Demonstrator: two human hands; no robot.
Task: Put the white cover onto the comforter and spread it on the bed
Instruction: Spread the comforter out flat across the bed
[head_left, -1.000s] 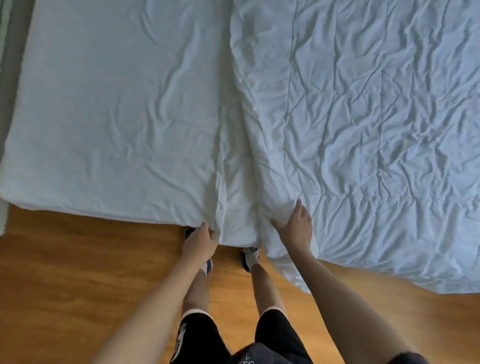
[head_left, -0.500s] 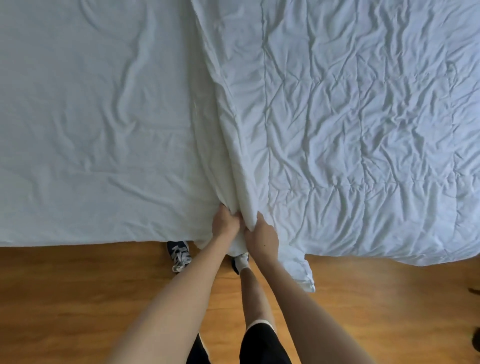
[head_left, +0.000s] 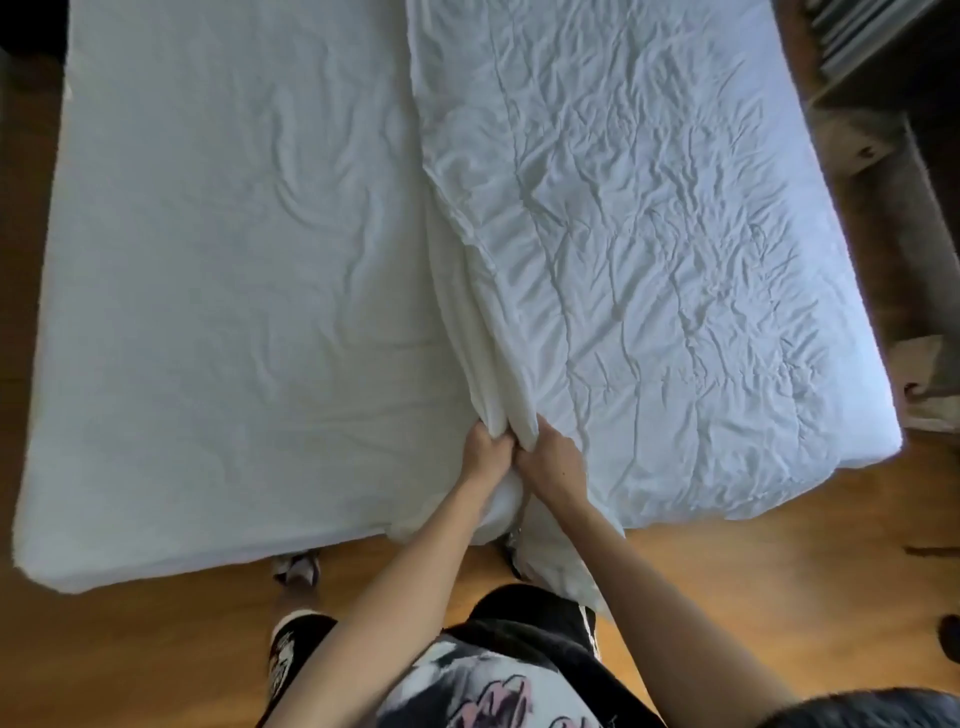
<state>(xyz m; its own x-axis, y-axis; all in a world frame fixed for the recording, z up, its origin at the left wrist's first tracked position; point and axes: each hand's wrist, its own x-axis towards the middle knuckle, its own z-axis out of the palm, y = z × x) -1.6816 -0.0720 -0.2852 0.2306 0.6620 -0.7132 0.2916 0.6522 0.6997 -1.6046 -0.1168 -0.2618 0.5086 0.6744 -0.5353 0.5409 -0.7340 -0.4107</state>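
**Both hands bunched on the comforter's edge at the near side of the bed**

While the whole bed (head_left: 208, 312) is in shot, the bit that matters is tiny — both hands meet at the near edge of the mattress, right where the folded left border of the quilted comforter (head_left: 649, 270) comes down to them. The left hand (head_left: 485, 454) has its fingers curled into a gathered pleat of white fabric, and the right hand (head_left: 553, 462) is touching it, fingers closed on the thicker padded fold just to the right. Can't tell if the thin layer in the left hand is the white cover or just more comforter — it's all the same white.

Key relation: the comforter lies up and to the right of the fingers, covering the right half of the bed, its gripped edge running away from the person toward the far side. The bare fitted sheet takes the left half. So I'd guess any pull goes left, across that edge, and the left hand is on that side.

Compared with half a second ago, the hands grip the same spot and are still pressed together, but the view has pulled back and higher — the bed's right corner and a shelf (head_left: 857, 41) now show. A second ago the hands were apart, the right one flat on the comforter.
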